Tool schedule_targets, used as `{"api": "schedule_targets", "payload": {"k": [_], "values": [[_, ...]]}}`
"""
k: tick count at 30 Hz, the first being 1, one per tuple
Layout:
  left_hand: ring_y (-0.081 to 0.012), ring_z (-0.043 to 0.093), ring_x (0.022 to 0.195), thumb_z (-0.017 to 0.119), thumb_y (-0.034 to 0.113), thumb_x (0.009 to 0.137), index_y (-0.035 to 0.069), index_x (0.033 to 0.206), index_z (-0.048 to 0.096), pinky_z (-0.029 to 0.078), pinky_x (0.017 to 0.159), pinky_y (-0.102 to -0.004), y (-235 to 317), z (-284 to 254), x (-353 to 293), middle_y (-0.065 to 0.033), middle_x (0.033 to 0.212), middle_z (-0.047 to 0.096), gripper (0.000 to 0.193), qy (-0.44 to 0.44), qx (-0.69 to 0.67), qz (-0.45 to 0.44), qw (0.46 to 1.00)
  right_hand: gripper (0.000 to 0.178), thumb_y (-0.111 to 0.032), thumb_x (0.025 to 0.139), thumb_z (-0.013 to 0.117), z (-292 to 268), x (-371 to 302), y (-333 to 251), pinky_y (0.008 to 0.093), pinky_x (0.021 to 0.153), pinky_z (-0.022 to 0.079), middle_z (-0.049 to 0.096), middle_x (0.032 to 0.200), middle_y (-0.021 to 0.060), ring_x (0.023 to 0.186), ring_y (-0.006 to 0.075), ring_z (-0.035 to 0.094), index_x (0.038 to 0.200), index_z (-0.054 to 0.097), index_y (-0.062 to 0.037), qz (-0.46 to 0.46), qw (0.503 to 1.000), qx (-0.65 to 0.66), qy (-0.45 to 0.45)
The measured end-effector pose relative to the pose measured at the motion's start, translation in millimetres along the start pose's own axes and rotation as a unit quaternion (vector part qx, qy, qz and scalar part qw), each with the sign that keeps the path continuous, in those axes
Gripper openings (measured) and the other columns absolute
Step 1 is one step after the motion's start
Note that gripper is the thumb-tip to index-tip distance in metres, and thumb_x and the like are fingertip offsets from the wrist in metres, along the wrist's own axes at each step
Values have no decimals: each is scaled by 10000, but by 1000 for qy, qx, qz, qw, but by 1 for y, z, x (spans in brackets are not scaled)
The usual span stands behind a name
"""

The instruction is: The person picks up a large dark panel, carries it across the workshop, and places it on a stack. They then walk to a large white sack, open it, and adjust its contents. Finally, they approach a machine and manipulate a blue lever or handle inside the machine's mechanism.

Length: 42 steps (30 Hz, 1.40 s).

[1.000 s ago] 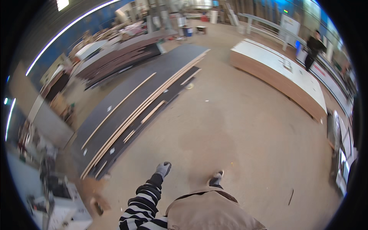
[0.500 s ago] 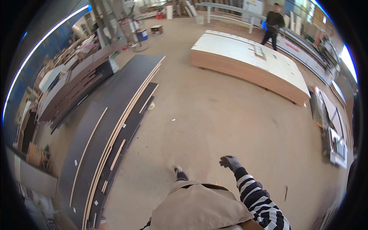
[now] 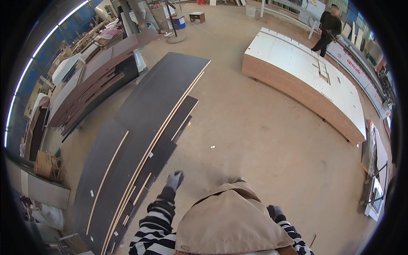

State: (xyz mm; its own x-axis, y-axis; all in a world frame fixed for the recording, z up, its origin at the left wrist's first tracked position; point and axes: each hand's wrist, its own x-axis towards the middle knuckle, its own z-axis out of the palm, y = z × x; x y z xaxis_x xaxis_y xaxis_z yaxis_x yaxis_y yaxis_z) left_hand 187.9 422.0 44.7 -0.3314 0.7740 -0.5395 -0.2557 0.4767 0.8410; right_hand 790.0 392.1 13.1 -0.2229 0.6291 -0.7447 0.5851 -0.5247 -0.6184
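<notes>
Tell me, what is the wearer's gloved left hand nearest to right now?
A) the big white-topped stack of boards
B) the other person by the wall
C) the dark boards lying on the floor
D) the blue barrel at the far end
C: the left hand, empty and swung forward, hangs just beside the edge of the dark boards, far from everything else.

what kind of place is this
Most likely a woodworking or panel workshop: long dark boards lie stacked on the concrete floor, and a big stack of white-topped sheets stands to the right.
</notes>
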Motion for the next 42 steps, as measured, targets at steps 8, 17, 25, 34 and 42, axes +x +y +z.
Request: {"api": "schedule_targets", "payload": {"k": [8, 17, 25, 34, 42], "values": [[-120, 607, 701, 539, 222, 897, 38, 1070, 612, 464, 572, -239, 97, 128, 147, -64, 858, 661, 262, -79, 160, 34, 983, 489, -433, 660, 690, -72, 133, -36, 414, 769, 499, 653, 930, 124, 890, 351, 614, 1019, 622, -109, -152, 860, -475, -107], [-157, 565, 569, 573, 272, 844, 68, 894, 648, 458, 518, -285, 63, 64, 132, -37, 696, 612, 224, 30, 301, -169, 938, 245, -219, 869, 555, -225, 355, -403, 278, 510, 467, 673, 825, 117, 654, 205, 644, 993, 621, -20, -44, 957, 283, 38], [-177, 569, 590, 582, 267, 843, 45, 872, 643, 458, 536, -307, 41, 14, 246, -47, 701, 616, 233, -57, 442, -140, 884, 261, -242, 865, 539, -203, 452, -560, 272, 507, 450, 683, 841, 117, 678, 218, 662, 990, 627, -31, -8, 983, 182, -8], [-163, 558, 582, 556, 211, 869, 40, 806, 593, 453, 525, -300, 263, 64, 560, -59, 707, 602, 186, 24, 175, 5, 984, 283, -301, 894, 466, -240, 450, -470, 362, 500, 476, 665, 889, 154, 673, 296, 648, 929, 587, -48, 150, 928, 338, 57], [-127, 557, 568, 556, 189, 883, 53, 985, 604, 432, 481, -251, 435, 248, 707, -56, 738, 618, 176, -91, 108, -63, 988, 193, -288, 794, 450, -301, 532, -387, 557, 745, 351, 483, 1127, 176, 1028, 397, 431, 909, 479, -136, 32, 992, 78, -91]]}}
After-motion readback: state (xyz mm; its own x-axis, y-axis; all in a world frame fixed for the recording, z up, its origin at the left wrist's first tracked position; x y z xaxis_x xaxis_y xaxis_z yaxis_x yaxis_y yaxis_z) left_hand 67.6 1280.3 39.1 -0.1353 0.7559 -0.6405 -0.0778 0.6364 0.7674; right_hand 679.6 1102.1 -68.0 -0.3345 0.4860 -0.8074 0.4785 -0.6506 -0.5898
